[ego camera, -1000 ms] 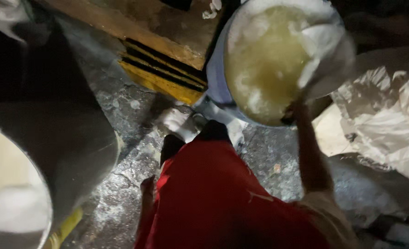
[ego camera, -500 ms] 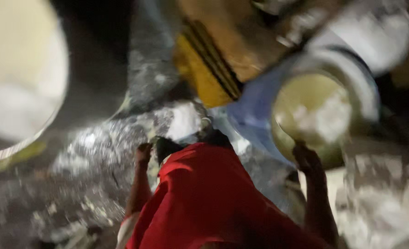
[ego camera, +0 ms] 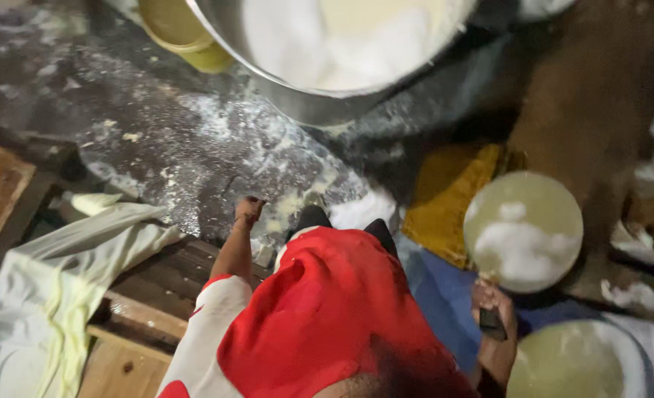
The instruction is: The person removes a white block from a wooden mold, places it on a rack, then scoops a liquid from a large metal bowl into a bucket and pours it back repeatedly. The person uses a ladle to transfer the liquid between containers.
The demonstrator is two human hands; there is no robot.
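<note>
Head camera, looking straight down: my right hand (ego camera: 494, 313) is at the lower right of the frame, fingers wrapped tight around a dark handle (ego camera: 491, 323), and on the end of it sits a round pan (ego camera: 523, 231) at centre right, filled with pale yellowish liquid and a white foamy patch. Just below it, in the bottom right corner, there's a second round vessel (ego camera: 579, 361) with the same pale liquid, its rim partly cut off by the frame edge. My left hand (ego camera: 248, 211) is left of centre, hanging down over the wet, white-spattered floor (ego camera: 187, 155); whether its fingers are curled or spread I cannot tell, and I see nothing in it. My red cloth (ego camera: 327, 317) fills the lower middle. At the top centre a large metal basin (ego camera: 319, 96) holds white frothy liquid, with a yellow container (ego camera: 176, 33) beside it at upper left. A pale cloth (ego camera: 69, 280) lies crumpled at lower left over wooden planks (ego camera: 146, 313).
</note>
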